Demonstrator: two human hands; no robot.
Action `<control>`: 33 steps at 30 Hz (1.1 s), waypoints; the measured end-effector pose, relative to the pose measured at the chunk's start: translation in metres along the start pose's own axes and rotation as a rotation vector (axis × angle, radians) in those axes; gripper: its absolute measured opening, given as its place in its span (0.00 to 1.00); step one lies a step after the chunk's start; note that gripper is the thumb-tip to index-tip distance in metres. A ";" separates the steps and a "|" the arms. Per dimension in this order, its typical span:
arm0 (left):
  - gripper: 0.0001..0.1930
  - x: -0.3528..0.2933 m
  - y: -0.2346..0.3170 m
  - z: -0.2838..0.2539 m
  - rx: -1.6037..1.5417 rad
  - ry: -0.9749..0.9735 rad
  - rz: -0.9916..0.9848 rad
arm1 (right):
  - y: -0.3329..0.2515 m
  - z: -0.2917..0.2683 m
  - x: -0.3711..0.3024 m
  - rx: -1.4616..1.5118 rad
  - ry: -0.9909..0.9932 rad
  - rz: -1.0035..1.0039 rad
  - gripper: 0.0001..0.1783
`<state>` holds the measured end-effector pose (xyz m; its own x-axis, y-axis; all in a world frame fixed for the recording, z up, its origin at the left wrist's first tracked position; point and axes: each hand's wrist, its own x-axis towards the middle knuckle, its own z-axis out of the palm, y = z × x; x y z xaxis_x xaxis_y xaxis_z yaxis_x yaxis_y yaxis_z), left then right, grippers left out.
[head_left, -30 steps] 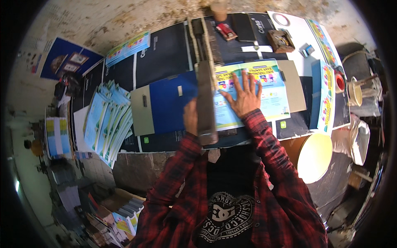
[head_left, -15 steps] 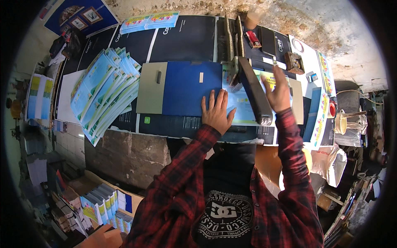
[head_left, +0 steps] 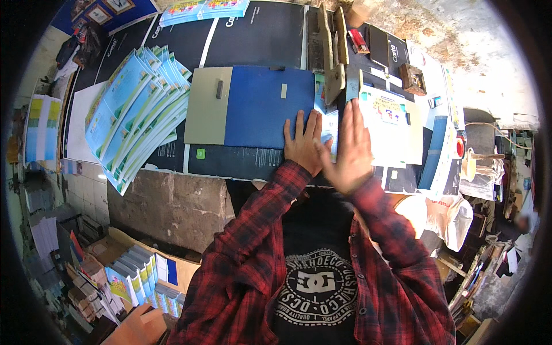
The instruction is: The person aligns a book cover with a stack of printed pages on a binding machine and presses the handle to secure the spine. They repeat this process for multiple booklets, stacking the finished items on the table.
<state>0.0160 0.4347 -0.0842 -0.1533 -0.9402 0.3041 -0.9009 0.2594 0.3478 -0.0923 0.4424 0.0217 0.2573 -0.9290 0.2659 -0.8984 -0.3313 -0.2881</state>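
My left hand [head_left: 303, 144] lies flat with spread fingers at the lower right corner of a blue board [head_left: 259, 109]. A grey-green strip [head_left: 207, 109] forms the left end of that board. Printed light-blue sheets [head_left: 319, 86] show past its right edge. My right hand [head_left: 353, 150] is open, fingers stretched and close together, slightly blurred, over the near part of a bench device's dark lever bar [head_left: 352, 83]. The hand hides most of the bar; whether it presses on it I cannot tell. Its thumb comes near my left hand.
A fanned pile of printed sheets [head_left: 138, 109] lies at the left. Another printed stack [head_left: 204, 10] sits at the far edge. Right of the device are a sunlit printed sheet [head_left: 388, 115], a wooden block [head_left: 413, 79] and a red box [head_left: 358, 41]. Bundled booklets [head_left: 135, 273] stand below left.
My right hand has moved left and nearer my left hand, onto the lever bar. The bar no longer slants out to the right. My left hand stays on the blue board; the view has shifted.
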 end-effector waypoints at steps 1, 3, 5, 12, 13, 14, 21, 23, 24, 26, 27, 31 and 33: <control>0.35 0.000 -0.002 0.001 0.023 -0.004 0.004 | -0.005 0.016 0.000 -0.096 0.001 0.033 0.54; 0.35 0.000 -0.002 0.005 0.064 -0.012 0.019 | -0.001 0.022 -0.006 -0.083 0.011 0.034 0.53; 0.36 0.002 -0.005 0.005 0.047 -0.002 0.011 | -0.001 0.010 -0.004 0.113 0.009 -0.024 0.52; 0.34 0.001 -0.005 -0.003 0.003 -0.059 -0.026 | 0.050 -0.117 0.074 1.014 -0.340 0.248 0.45; 0.34 0.003 0.000 -0.004 0.028 -0.054 0.004 | 0.077 -0.112 0.068 0.948 -0.244 0.297 0.44; 0.33 0.003 0.002 -0.006 0.061 -0.046 0.021 | 0.120 -0.091 0.053 0.669 -0.122 0.312 0.44; 0.31 0.009 0.006 -0.001 0.129 -0.108 0.008 | 0.227 0.013 -0.033 0.074 0.093 0.514 0.49; 0.31 0.009 0.004 -0.005 0.155 -0.093 0.002 | 0.220 0.022 -0.029 -0.077 0.120 0.473 0.50; 0.30 0.007 0.002 -0.007 0.155 -0.104 -0.001 | 0.216 0.025 -0.029 -0.051 0.090 0.536 0.49; 0.30 0.006 -0.007 -0.011 0.155 -0.111 -0.023 | 0.196 0.026 -0.024 -0.068 0.062 0.571 0.49; 0.30 0.005 -0.011 -0.014 0.159 -0.114 -0.033 | 0.190 0.027 -0.022 -0.077 0.047 0.588 0.49; 0.29 0.002 -0.025 -0.023 0.167 -0.126 -0.060 | 0.170 0.034 -0.016 -0.107 0.049 0.600 0.49; 0.29 0.000 -0.032 -0.027 0.174 -0.138 -0.075 | 0.163 0.043 -0.015 -0.097 0.058 0.606 0.48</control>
<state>0.0558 0.4324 -0.0710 -0.1263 -0.9798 0.1549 -0.9664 0.1568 0.2035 -0.2271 0.3956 -0.0690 -0.3266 -0.9360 0.1310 -0.9078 0.2720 -0.3193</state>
